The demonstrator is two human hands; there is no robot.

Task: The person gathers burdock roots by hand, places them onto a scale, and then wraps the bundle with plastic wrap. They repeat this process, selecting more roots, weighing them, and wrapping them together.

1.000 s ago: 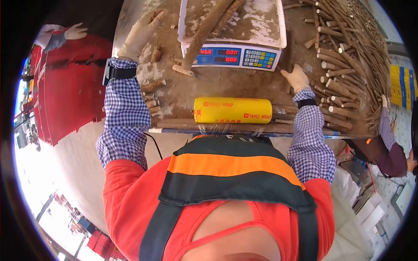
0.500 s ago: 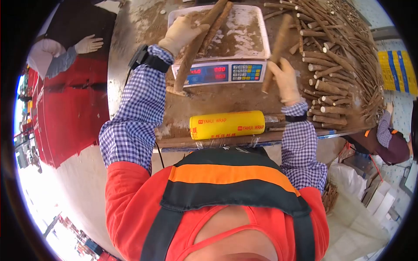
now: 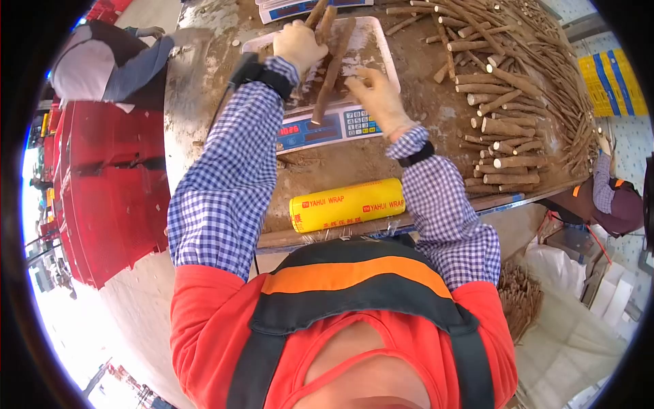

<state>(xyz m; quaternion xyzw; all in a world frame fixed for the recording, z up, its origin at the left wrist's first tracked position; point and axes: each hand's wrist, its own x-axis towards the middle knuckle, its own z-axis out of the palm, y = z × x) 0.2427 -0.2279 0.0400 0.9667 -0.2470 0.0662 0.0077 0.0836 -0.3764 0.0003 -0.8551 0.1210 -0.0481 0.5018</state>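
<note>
My gloved left hand (image 3: pixel 300 46) is closed around a long brown yam-like root (image 3: pixel 325 26) over the far part of the scale tray. Another such root (image 3: pixel 334 75) lies slanting across the tray (image 3: pixel 390 58), its near end jutting over the display. Just right of that root is my gloved right hand (image 3: pixel 376 99), fingers apart and holding nothing. Red digits glow on the scale's blue display panel (image 3: pixel 306 133), partly covered by my left sleeve. A yellow roll of wrap (image 3: pixel 347 204) lies nearer to me.
A big pile of brown roots (image 3: pixel 507 123) with pale cut ends covers the table's right side. Beyond my scale stands a second scale (image 3: pixel 300 10). One co-worker (image 3: pixel 102 65) is at the left by red crates (image 3: pixel 109 184), another (image 3: pixel 606 204) at the right.
My right hand has moved left over the tray and let go of its root, which now lies there. My left hand has shifted with its root. The display digits differ, and the view has shifted.
</note>
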